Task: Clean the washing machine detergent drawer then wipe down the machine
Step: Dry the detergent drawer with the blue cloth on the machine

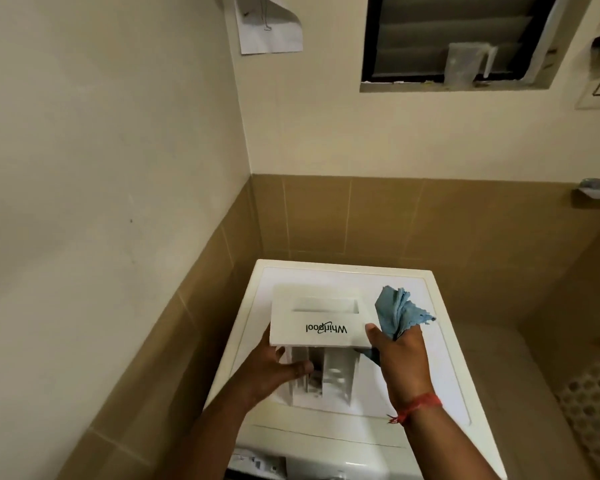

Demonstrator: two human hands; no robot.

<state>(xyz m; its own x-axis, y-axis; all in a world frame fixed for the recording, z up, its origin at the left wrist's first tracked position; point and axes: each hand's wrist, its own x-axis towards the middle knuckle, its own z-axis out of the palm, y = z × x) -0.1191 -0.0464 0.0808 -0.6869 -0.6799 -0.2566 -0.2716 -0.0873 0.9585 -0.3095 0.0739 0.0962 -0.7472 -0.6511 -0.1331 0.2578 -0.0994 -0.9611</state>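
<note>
The white detergent drawer (317,329) is out of its slot and held over the top of the white washing machine (426,379), its front panel with an upside-down logo facing me. My left hand (274,368) grips the drawer's left side, thumb across the compartments. My right hand (397,358) holds a bunched blue cloth (397,311) and presses its thumb against the drawer's right end. Dark grime shows inside one compartment (315,377).
The machine stands in a corner, with a cream wall on the left and brown tiles (361,216) behind. A louvred window (458,36) is high up. The control panel (253,460) shows at the bottom edge. A light floor area lies to the right.
</note>
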